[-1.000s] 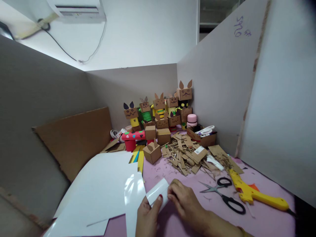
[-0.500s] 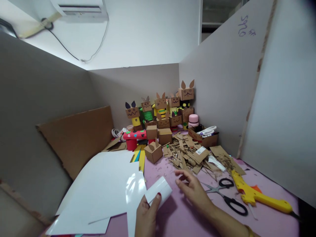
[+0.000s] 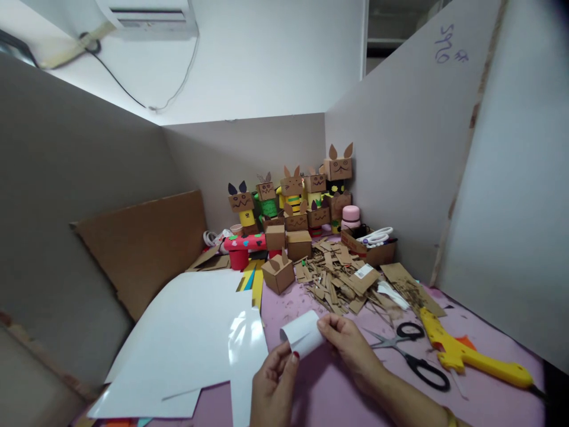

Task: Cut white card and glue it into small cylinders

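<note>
Held one tube (image 3: 306, 333): smooth white card, curled into a short cylinder, open at the left end, seam edge aslant across the near face. Grasped its left end between thumb and fingers of the left hand (image 3: 273, 379); pinched its right end in the fingertips of the right hand (image 3: 350, 350). Held all this above a matt pink table (image 3: 320, 394), flecked with dark bits (image 3: 293, 298) beyond the grip.

Had left of the grip a large white sheet (image 3: 186, 332), flat, curved at its far left edge, with a narrow, glossy strip (image 3: 244, 338) nearest the left hand. Had just right of the grip black-handled scissors (image 3: 392, 342), steel blades parted; farther right, a yellow glue gun (image 3: 484, 359). Had beyond the grip one cardboard box (image 3: 278, 277), cube-like, with leaf-shaped ears; right of it, a heap of ragged brown scraps (image 3: 331, 276). Had farthest off a cluster of figures (image 3: 291, 185), with boxy cardboard heads, pointed ears and drawn faces; before these, a spotted red roll (image 3: 244, 242).
</note>
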`<state>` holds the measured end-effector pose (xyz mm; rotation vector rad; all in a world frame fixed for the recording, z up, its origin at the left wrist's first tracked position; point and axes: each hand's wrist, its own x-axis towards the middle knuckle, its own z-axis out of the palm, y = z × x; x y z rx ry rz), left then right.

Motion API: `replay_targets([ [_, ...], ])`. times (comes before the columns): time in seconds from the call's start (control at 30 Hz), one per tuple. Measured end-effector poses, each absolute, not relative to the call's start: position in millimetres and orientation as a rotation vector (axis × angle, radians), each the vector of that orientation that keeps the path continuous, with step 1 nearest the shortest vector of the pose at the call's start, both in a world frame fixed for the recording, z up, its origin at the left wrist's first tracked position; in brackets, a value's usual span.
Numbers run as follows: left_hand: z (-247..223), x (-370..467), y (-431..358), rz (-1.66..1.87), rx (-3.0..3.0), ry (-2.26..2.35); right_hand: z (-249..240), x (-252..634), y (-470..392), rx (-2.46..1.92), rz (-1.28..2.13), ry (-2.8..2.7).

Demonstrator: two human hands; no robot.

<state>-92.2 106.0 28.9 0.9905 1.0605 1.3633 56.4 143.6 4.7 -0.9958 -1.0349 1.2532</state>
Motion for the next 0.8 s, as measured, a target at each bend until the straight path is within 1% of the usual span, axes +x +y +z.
replay_targets([
  [0.17,28.9,-91.9,104.8,1.489,0.924,1.118,4.0,64.4,147.6,-1.054,1.136,-0.934],
  [0.33,23.2,-96.8,102.7,1.461,1.196,1.333,6.7,66.3,147.8,-1.056,1.155,-0.936],
  [0.43,18.6,-97.7,100.1,1.527,1.345,1.444,6.6,64.0,146.5,-1.051,1.196,-0.941],
  [0.7,14.9,-91.5,97.6,1.773,1.606,1.281,4.7,53.8,141.5,-0.91,1.469,-0.929],
  [0.8,10.2,-97.4,100.3,1.796,1.932,1.151,5.5,51.9,142.2,-0.895,1.585,-0.849],
])
